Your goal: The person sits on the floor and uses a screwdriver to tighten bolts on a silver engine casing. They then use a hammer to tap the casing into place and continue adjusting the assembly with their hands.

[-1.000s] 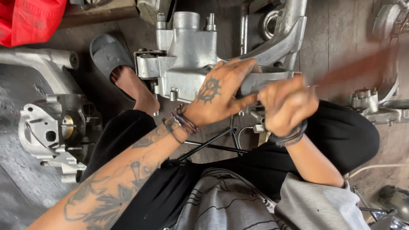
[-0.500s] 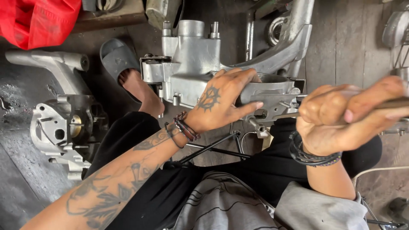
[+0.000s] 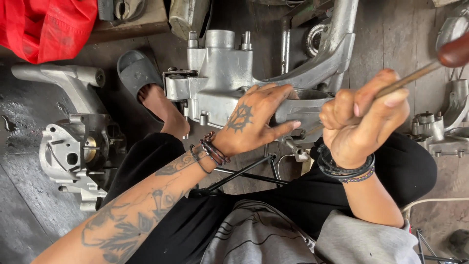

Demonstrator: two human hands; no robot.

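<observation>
The left hand (image 3: pixel 254 120) lies flat, fingers spread, on the silver engine casing (image 3: pixel 224 78) standing on the floor between the knees. The right hand (image 3: pixel 361 120), raised just right of the casing, is clenched around a hammer (image 3: pixel 439 61).

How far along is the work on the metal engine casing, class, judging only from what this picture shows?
Done: the silver engine casing lies bare on the floor, with a second casing set aside beside it. In hand: the left hand steadies the casing while the right hand grips a long screwdriver angled down into it. Left: studs and fittings remain on the casing; how many fasteners remain cannot be told.
</observation>
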